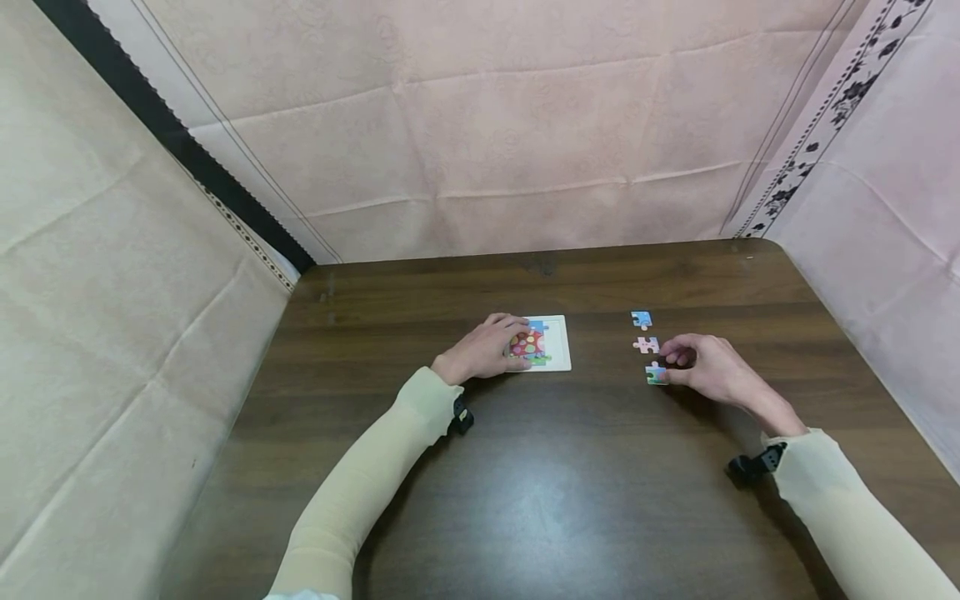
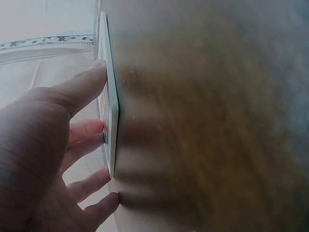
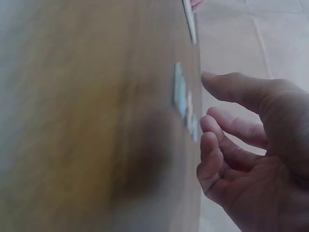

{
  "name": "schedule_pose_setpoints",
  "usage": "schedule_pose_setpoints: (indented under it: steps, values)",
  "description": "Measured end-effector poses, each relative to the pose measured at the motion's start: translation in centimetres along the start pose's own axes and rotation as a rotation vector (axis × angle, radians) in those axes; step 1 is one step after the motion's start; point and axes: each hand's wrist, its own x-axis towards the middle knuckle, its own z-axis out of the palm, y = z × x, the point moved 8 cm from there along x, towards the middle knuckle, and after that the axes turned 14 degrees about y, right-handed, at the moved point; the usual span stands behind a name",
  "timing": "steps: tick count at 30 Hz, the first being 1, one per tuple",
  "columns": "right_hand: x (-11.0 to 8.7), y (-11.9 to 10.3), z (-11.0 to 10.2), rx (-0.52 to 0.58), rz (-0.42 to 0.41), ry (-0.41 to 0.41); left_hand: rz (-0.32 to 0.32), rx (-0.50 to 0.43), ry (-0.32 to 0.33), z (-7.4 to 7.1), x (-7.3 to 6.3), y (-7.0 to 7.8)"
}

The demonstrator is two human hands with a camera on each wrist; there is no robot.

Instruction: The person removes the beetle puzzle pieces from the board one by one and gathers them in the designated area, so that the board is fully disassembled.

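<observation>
My left hand (image 1: 491, 346) rests on the left part of a small white-framed jigsaw board (image 1: 558, 343), its thumb and fingertips pressing the board's face. A red shape with coloured dots, partly put together, shows inside the frame; the hand hides the board's left side. On the right, my right hand (image 1: 708, 367) hovers low beside three loose jigsaw pieces, fingers loosely bent and thumb apart, with nothing between them. These are a blue piece (image 1: 641, 319) at the back, a pink piece (image 1: 646, 345) in the middle and a blue-green piece (image 1: 656, 374) nearest the thumb.
Both hands work over a dark brown wooden table (image 1: 465, 500) with a glossy patch of light in front. Pale patterned cloth (image 1: 525, 125) hangs behind the table and at both sides. Each wrist carries a small black camera mount.
</observation>
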Motion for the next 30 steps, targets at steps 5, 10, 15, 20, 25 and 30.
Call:
schedule_pose_setpoints:
  steps: [5,10,15,20,25,30]
  values:
    - [1.0,-1.8,0.1,0.013,-0.028,0.034,-0.005,0.004,-0.002,0.0,0.0,-0.1]
    - [2.2,-3.9,1.1,0.045,-0.065,0.029,-0.005,0.006,-0.003,0.0,-0.1,-0.1]
    - [3.6,-6.1,2.4,0.073,-0.105,0.057,-0.003,0.005,-0.003,0.0,-0.1,0.0]
    - [5.1,-7.8,4.1,0.101,-0.112,0.07,0.006,0.015,-0.001,0.0,0.0,-0.1]
    - [6.7,-9.4,5.8,0.107,-0.12,0.046,0.0,0.001,0.004,0.0,0.0,-0.2]
    - [7.9,-10.9,7.5,0.109,-0.121,-0.008,-0.012,-0.006,0.002,0.1,0.1,-0.4]
